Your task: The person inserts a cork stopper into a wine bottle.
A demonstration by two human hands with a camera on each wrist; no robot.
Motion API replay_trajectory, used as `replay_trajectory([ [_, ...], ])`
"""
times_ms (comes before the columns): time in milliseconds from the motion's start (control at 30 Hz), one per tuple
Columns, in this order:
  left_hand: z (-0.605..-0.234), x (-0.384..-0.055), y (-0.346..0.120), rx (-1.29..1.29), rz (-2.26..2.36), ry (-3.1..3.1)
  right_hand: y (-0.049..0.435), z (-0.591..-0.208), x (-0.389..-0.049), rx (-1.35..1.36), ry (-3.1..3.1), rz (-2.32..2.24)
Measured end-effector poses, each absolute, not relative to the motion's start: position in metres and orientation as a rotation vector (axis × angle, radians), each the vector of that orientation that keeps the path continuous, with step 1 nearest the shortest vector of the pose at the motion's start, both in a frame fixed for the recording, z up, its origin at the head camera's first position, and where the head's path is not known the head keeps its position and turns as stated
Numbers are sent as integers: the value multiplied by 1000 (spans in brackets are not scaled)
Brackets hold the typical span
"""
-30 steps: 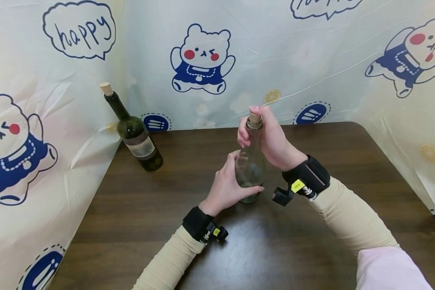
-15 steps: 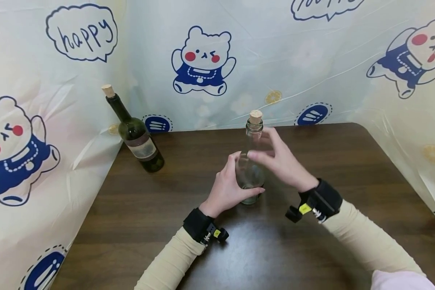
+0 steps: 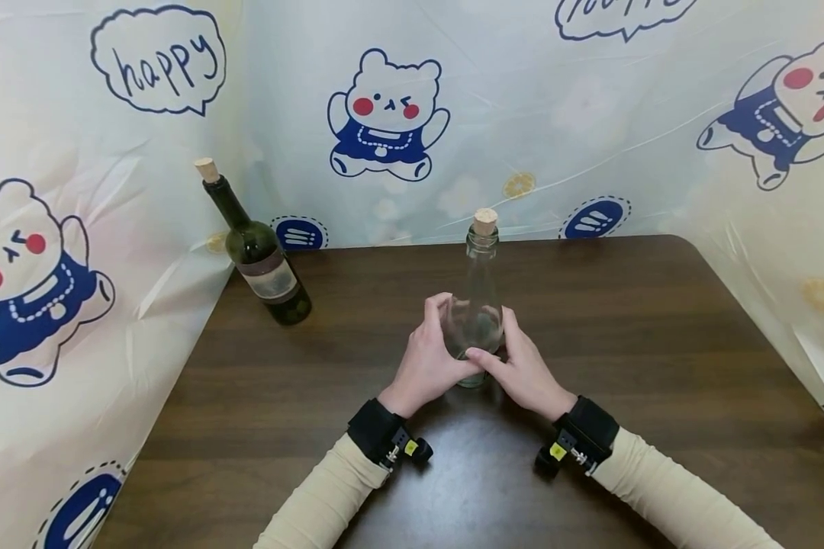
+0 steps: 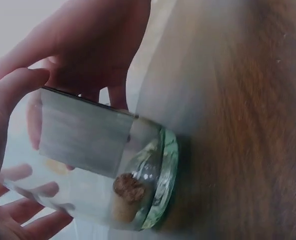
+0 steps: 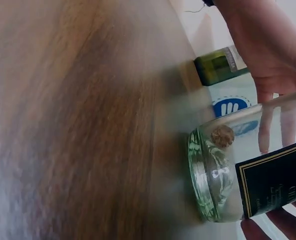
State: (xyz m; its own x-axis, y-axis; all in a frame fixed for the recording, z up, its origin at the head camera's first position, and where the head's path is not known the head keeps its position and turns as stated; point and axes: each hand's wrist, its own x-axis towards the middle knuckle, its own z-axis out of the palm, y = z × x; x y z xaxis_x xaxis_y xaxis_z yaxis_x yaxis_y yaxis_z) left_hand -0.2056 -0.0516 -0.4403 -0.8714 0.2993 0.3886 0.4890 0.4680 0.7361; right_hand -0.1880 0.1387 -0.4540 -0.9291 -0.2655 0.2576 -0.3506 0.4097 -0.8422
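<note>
A clear glass bottle point(image 3: 481, 278) stands upright on the table, a cork point(image 3: 485, 221) seated in its mouth. My left hand point(image 3: 429, 362) grips the lower body from the left, thumb across the front. From the right, my right hand point(image 3: 529, 374) holds the same body, its thumb meeting the left one. Inside, near the raised base, lies a brown cork piece point(image 4: 128, 197). A dark label point(image 5: 275, 180) with a gold border shows on the glass in the right wrist view. Far fingers are partly hidden in the head view but show through the glass in the wrist views.
A dark green wine bottle point(image 3: 252, 255) with a pale label and its own cork point(image 3: 207, 169) stands at the table's back left. Behind the brown wooden table point(image 3: 625, 320) hangs a printed curtain point(image 3: 275, 76) with bear drawings.
My right hand has left the cork at the top, come down along the bottle's right side and taken hold of its lower body. The left hand has stayed on the bottle.
</note>
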Motion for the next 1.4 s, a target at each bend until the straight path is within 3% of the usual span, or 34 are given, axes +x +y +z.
replay_trajectory([
  [300, -441, -205, -79, -649, -1361, -2304, 114, -458, -184, 658, -2521, 1635],
  [600, -425, -209, -154, -250, -1329, -2101, 98, -460, -179, 984, -2751, 1548],
  [833, -396, -194, -207, 117, -1352, -2035, 121, -461, -186, 812, -2816, 1559],
  [1100, -426, -209, -272, 296, -1337, -2005, 145, -459, -190, 708, -2811, 1577],
  [1400, -432, -215, -301, 394, -1387, -2073, 154, -457, -190, 605, -2831, 1557],
])
